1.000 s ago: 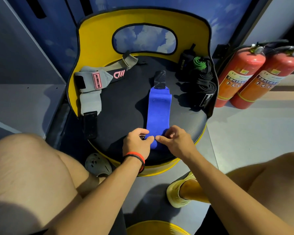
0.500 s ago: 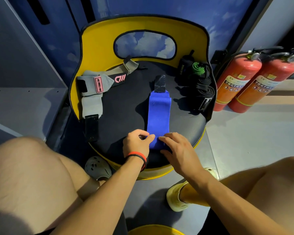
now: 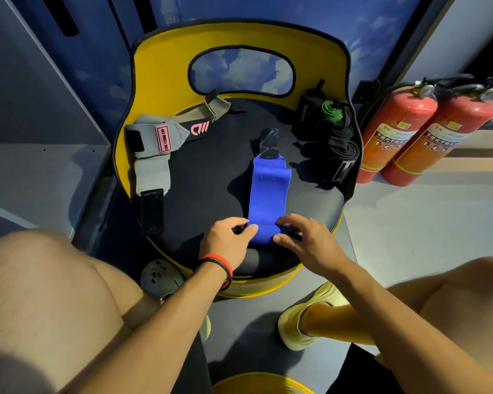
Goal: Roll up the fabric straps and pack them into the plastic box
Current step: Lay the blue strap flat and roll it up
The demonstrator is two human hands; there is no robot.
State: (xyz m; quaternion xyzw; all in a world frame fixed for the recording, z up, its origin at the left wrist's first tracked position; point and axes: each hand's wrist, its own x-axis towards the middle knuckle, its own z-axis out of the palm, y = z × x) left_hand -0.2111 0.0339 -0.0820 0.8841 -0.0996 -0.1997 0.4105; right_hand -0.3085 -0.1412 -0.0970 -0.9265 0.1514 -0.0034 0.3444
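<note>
Between hands [image 3: 228,243] [image 3: 306,243] sits blue strap roll [image 3: 264,237]; ends hidden.

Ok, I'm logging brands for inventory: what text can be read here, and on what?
"UEYANG", first letter unclear: black rolled wrap.
Pink logo, roughly "DII": grey strap.
Its pink tag: too blurred.
White label on black coiled strap: too small.
Chinese labels on two fire extinguishers: too blurred.
Blue strap: none visible.

strap [image 3: 269,194] on seat [image 3: 211,177], between hands [image 3: 264,240].
</note>
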